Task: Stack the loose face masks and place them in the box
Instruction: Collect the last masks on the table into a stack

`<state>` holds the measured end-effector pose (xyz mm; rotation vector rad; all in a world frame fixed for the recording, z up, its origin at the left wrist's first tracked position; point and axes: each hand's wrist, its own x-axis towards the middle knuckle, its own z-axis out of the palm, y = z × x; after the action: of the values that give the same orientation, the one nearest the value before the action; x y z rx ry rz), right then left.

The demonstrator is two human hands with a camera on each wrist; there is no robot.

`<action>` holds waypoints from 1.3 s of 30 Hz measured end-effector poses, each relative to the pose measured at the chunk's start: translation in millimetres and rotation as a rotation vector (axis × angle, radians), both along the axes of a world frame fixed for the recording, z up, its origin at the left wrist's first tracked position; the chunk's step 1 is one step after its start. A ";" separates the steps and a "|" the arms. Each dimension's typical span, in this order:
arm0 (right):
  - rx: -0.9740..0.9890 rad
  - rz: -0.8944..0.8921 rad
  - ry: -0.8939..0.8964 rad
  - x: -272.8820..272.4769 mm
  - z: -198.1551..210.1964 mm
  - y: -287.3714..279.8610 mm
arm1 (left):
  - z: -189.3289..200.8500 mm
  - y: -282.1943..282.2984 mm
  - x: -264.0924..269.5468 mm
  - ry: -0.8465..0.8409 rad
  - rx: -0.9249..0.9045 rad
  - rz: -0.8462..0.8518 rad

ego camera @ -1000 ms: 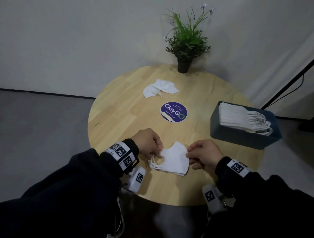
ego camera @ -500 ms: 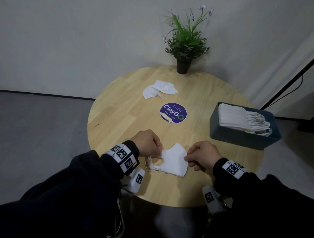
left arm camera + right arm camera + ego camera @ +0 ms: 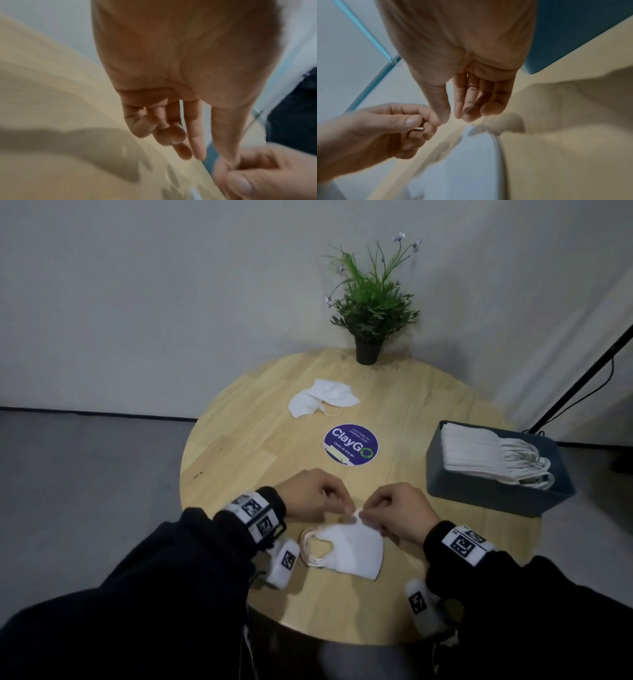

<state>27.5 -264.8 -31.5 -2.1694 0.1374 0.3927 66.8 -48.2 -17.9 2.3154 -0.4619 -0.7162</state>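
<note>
A stack of white face masks (image 3: 349,549) lies near the front edge of the round wooden table (image 3: 239,460), ear loops to the left. My left hand (image 3: 344,505) and right hand (image 3: 364,510) meet at its far top corner, and each pinches the corner between thumb and forefinger. The right wrist view shows the left hand (image 3: 423,124) pinching something thin beside my right hand (image 3: 452,116). Two loose masks (image 3: 322,398) lie at the back of the table. A dark blue box (image 3: 493,494) on the right holds a row of masks (image 3: 479,453).
A potted plant (image 3: 370,313) stands at the table's far edge. A round purple sticker (image 3: 351,445) marks the table's middle. A black stand leg (image 3: 582,378) slants down behind the box. Grey floor surrounds the table.
Both hands left the sides of the mask stack and came together at its far top corner. The stack stays in place near the front edge.
</note>
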 end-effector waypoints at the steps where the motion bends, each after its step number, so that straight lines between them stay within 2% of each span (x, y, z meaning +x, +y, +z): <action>1: 0.104 -0.069 -0.008 7.9 3.3 1.0 | 6.6 7.2 17.5 -0.029 -0.046 0.070; 3: 0.281 -0.198 0.002 29.2 5.7 5.8 | 12.7 22.8 57.5 -0.135 -0.008 0.225; 5: 0.303 -0.234 -0.048 60.3 5.3 15.5 | 12.3 36.2 96.3 -0.203 0.092 0.363; 7: 0.134 -0.169 -0.134 102.7 4.8 24.2 | 7.4 43.2 128.3 -0.222 0.177 0.420; 9: -0.099 -0.059 -0.155 149.0 8.9 31.1 | -0.5 45.9 148.9 -0.226 0.244 0.410; 11: -0.311 0.061 -0.142 198.1 11.1 36.8 | -12.6 47.1 159.5 -0.252 0.309 0.371; 15: -0.677 0.324 -0.133 270.2 9.1 51.1 | -38.9 45.8 163.1 -0.417 0.517 0.261; 18: -0.789 0.413 -0.069 284.8 -2.2 59.5 | -46.8 47.5 159.4 -0.458 0.447 0.310; 20: -0.857 0.433 -0.161 282.6 -8.8 63.6 | -44.0 51.9 153.0 -0.423 0.414 0.335; 23: -0.898 0.384 -0.223 262.6 -8.6 65.6 | -36.5 55.8 132.9 -0.361 0.467 0.306; 25: -0.839 0.351 -0.173 243.2 -10.1 61.8 | -33.0 57.7 114.2 -0.309 0.490 0.279; 28: -0.563 0.255 -0.010 202.6 -4.8 51.5 | -21.7 65.7 86.9 -0.184 0.395 0.326; 30: -0.321 0.103 0.043 172.0 4.1 42.8 | -8.7 71.7 69.6 -0.029 0.154 0.495; 32: -0.086 -0.080 0.050 141.5 19.0 33.7 | 4.3 73.7 50.0 0.184 -0.213 0.744; 34: 0.128 -0.234 0.109 110.6 35.0 22.3 | 19.5 71.2 27.7 0.376 -0.556 0.917; 36: 0.295 -0.360 0.157 80.5 45.1 10.9 | 26.2 69.4 12.3 0.393 -0.753 0.957; 39: 0.407 -0.497 0.162 41.9 38.4 -1.2 | 24.2 64.9 -7.1 0.235 -0.871 1.028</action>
<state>69.4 -266.0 6.9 -1.6309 0.6186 0.2777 59.7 16.7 6.4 1.3219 0.4556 -0.1743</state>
